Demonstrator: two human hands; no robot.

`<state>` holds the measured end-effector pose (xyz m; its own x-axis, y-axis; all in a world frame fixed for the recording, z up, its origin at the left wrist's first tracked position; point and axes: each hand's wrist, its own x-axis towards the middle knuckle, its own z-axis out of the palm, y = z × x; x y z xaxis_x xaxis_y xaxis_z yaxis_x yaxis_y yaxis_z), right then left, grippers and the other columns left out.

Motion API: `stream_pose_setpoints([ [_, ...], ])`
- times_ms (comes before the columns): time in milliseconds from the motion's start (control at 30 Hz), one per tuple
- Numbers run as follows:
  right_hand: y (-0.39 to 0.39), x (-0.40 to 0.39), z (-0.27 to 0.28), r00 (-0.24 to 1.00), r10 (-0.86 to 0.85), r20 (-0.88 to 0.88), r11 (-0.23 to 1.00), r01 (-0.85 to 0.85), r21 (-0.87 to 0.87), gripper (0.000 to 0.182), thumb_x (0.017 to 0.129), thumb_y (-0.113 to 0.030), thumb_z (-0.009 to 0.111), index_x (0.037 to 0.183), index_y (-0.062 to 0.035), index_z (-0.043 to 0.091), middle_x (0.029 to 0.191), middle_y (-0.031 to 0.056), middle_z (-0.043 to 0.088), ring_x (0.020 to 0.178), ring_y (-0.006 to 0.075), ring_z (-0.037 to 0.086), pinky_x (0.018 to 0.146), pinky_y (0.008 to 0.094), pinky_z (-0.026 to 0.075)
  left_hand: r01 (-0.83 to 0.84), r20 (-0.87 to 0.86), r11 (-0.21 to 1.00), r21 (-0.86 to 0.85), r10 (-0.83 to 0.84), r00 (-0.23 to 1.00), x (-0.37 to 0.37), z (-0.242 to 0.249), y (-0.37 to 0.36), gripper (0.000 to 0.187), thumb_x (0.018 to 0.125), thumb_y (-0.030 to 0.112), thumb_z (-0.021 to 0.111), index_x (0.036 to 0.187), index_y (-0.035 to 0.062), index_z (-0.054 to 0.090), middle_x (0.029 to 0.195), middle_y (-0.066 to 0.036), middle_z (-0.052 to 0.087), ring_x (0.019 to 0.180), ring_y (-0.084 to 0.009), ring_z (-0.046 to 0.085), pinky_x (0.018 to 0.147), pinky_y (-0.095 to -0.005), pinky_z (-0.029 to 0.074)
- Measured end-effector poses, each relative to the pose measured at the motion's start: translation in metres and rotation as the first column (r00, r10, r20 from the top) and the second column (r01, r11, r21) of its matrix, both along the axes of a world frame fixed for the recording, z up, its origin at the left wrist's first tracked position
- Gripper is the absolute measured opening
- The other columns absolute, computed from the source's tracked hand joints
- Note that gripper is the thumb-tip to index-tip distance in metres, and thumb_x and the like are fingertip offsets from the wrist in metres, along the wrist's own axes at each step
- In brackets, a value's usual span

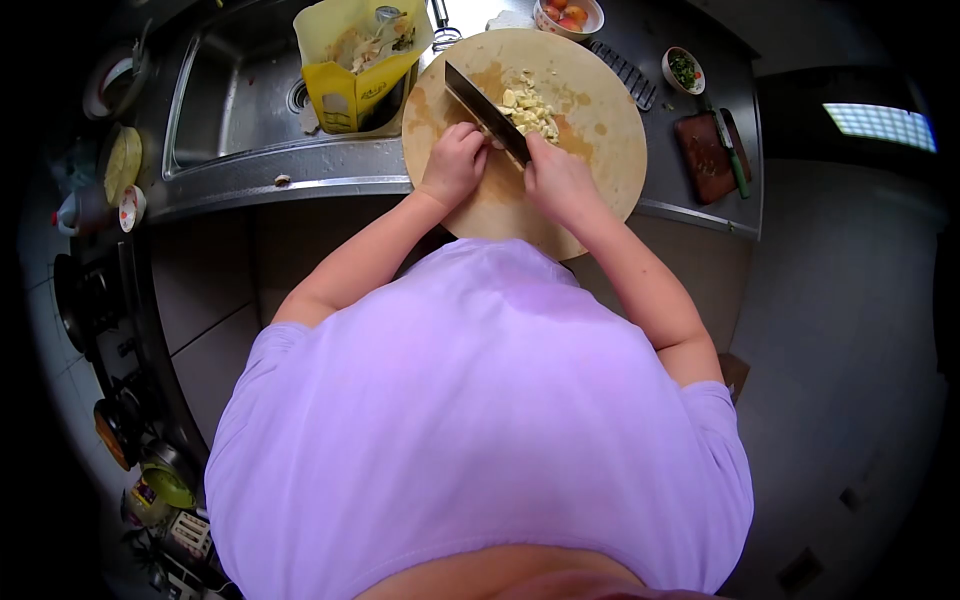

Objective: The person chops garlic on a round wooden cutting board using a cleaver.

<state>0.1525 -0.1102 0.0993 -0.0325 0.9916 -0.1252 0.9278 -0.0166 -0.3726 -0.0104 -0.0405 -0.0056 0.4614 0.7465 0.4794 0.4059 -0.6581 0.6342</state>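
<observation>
A large round cutting board (612,150) lies at the counter's front edge, beneath both my hands. My right hand (558,178) is closed around the handle end of a cleaver (486,112), whose dark blade slants up and left across the board. On the board's left side, my left hand (457,165) has its fingers curled in close to the blade. Whatever those fingertips pinch is mostly hidden by the hand and blade. Chopped pale pieces that look like garlic (530,108) lie in a loose heap just right of the cleaver.
Left of the board, a yellow bag (345,98) with food scraps stands beside the steel sink (215,150). Behind the board is a bowl of red-orange fruit (568,17). To the right are a bowl of chopped greens (684,71) and a green-handled knife (735,160) on a brown board (702,165).
</observation>
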Motion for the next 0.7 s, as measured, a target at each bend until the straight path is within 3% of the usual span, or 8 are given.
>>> stream_pose_setpoints([
  [233, 0.000, -0.001, -0.002, 0.998, -0.003, -0.060, 0.998, 0.006, 0.062, 0.016, 0.085, -0.008, 0.050, 0.099, -0.0007, 0.047, 0.081, 0.0249, 0.063, 0.075, 0.0459, 0.062, 0.067, 0.0561, 0.048, 0.026, -0.009, 0.999, 0.023, -0.026, 1.000, -0.006, -0.001, -0.005, 0.010, 0.077, 0.003, 0.065, 0.086, 0.0016, 0.062, 0.093, -0.014, 0.060, 0.090, -0.0332, 0.058, 0.081, -0.0394, 0.049],
  [467, -0.005, -0.007, -0.002, 1.000, -0.006, -0.018, 1.000, 0.006, 0.004, 0.015, 0.083, -0.006, 0.051, 0.097, 0.0012, 0.049, 0.084, 0.0245, 0.065, 0.078, 0.0428, 0.065, 0.070, 0.0523, 0.052, -0.011, -0.003, 0.999, 0.045, 0.011, 1.000, -0.004, -0.001, -0.003, 0.013, 0.077, 0.003, 0.067, 0.089, 0.0023, 0.065, 0.094, -0.013, 0.062, 0.091, -0.0330, 0.059, 0.080, -0.0393, 0.050],
  [700, -0.007, -0.006, -0.004, 1.000, -0.025, -0.014, 1.000, 0.025, 0.018, 0.015, 0.083, -0.006, 0.052, 0.096, 0.0003, 0.049, 0.081, 0.0232, 0.065, 0.077, 0.0428, 0.064, 0.069, 0.0526, 0.051, 0.026, 0.010, 0.999, -0.047, -0.025, 1.000, -0.015, 0.016, -0.015, 0.017, 0.079, 0.004, 0.066, 0.095, 0.0012, 0.065, 0.097, -0.015, 0.061, 0.094, -0.0341, 0.057, 0.084, -0.0401, 0.049],
])
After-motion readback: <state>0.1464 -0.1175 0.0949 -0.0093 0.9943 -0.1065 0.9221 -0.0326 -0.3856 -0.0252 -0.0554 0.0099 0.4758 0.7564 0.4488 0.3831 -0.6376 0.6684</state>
